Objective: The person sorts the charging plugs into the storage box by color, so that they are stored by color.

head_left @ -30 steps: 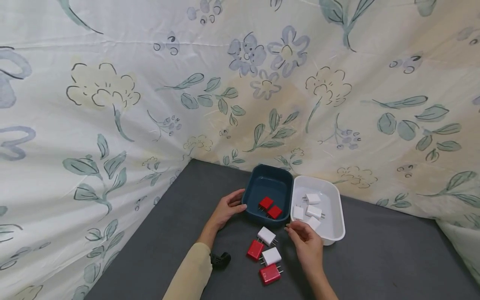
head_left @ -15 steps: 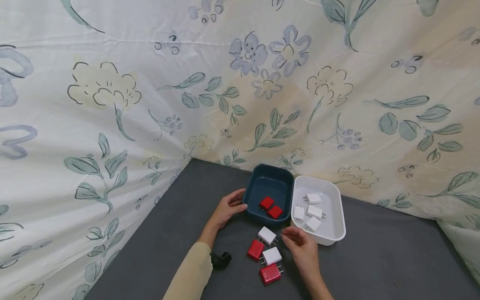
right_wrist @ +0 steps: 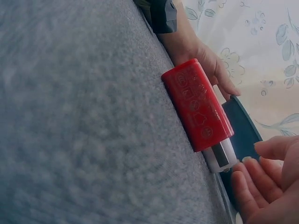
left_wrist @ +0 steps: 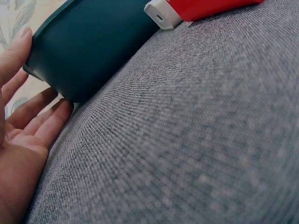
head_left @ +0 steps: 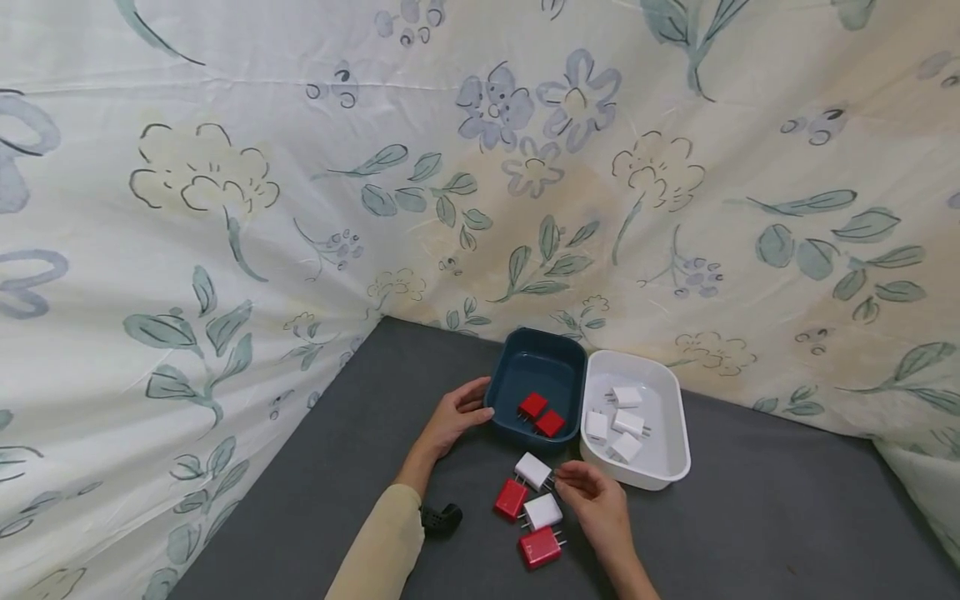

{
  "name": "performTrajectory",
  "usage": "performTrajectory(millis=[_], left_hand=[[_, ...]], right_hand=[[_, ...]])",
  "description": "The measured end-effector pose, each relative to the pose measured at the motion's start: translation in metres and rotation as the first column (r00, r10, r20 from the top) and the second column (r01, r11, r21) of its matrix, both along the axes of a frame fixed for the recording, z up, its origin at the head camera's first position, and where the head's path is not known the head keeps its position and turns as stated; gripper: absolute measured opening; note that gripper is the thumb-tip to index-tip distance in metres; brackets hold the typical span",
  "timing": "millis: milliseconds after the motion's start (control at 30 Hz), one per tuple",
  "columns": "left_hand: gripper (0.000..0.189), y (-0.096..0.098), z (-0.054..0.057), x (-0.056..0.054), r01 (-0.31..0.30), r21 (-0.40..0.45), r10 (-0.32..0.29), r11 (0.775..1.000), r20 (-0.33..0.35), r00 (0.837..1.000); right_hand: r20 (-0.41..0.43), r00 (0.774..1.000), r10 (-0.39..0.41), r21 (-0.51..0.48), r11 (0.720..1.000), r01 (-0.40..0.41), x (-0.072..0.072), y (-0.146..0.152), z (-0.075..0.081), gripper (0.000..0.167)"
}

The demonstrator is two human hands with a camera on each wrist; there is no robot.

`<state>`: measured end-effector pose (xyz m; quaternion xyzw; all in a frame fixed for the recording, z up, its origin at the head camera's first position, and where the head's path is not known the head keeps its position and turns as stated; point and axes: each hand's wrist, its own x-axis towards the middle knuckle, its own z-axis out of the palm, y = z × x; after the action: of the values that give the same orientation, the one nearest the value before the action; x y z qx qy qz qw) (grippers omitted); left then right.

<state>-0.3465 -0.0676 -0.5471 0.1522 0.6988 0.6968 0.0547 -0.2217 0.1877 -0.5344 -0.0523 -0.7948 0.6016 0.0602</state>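
Note:
My left hand (head_left: 453, 417) rests its straight fingers and thumb against the outer wall of a dark blue bin (head_left: 543, 367). In the left wrist view its fingertips touch the bin's lower corner. Two red charger plugs (head_left: 541, 415) lie inside this bin. My right hand (head_left: 596, 500) holds nothing, its fingers loosely bent, fingertips right at the prongs of the upper white charger plug (head_left: 533, 472). Beside that plug lies a red charger plug (head_left: 511, 500); nearer are another white charger plug (head_left: 542, 512) and another red charger plug (head_left: 540, 547). A red plug (right_wrist: 198, 105) fills the right wrist view's middle.
A white bin (head_left: 671, 454) stands against the blue bin's right side and holds several white charger plugs (head_left: 628, 423). Dark grey cloth (head_left: 757, 508) covers the table. A floral curtain (head_left: 480, 233) hangs behind and to the left. A black wrist strap (head_left: 441, 522) is on my left wrist.
My right hand has moved from the white bin's front left corner down and left to the upper white charger plug. My left hand stays at the blue bin.

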Motion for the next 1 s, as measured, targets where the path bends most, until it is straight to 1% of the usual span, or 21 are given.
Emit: performTrajectory(millis=[167,267,433,467,667,733,833,1000], left_hand=[[0.064,0.0,0.0,0.001,0.012,0.006,-0.012,1.0,-0.008,1.0],[0.064,0.0,0.001,0.001,0.023,0.004,-0.023,1.0,0.001,1.0],[0.064,-0.001,0.002,0.0,0.044,0.008,-0.044,0.999,0.016,0.999],[0.065,-0.002,0.003,0.0,0.051,0.008,-0.051,0.999,0.019,0.999],[0.067,-0.005,0.021,0.01,0.1,0.03,-0.1,0.995,0.017,0.995],[0.067,-0.005,0.024,0.012,0.106,0.034,-0.107,0.994,0.016,0.994],[0.067,-0.004,0.022,0.011,0.102,0.039,-0.103,0.994,0.013,0.995],[0.063,-0.002,0.005,0.002,0.065,0.048,-0.067,0.997,0.032,0.997]], right_hand=[[0.02,1.0,0.015,0.005,1.0,-0.015,0.001,0.001,-0.003,0.031],[0.018,1.0,0.013,-0.01,1.0,-0.013,0.001,0.0,-0.004,0.029],[0.021,0.999,0.029,-0.005,1.0,-0.029,0.003,-0.001,-0.005,0.026],[0.027,0.999,0.034,0.004,0.999,-0.034,0.003,-0.001,-0.004,0.026],[0.068,0.997,0.047,0.02,0.999,-0.048,0.005,-0.003,-0.003,0.03],[0.074,0.996,0.05,0.016,0.999,-0.051,0.005,-0.003,-0.003,0.031],[0.079,0.995,0.058,0.019,0.998,-0.059,0.006,-0.004,-0.003,0.031],[0.079,0.993,0.082,0.032,0.996,-0.085,0.007,-0.003,-0.005,0.031]])
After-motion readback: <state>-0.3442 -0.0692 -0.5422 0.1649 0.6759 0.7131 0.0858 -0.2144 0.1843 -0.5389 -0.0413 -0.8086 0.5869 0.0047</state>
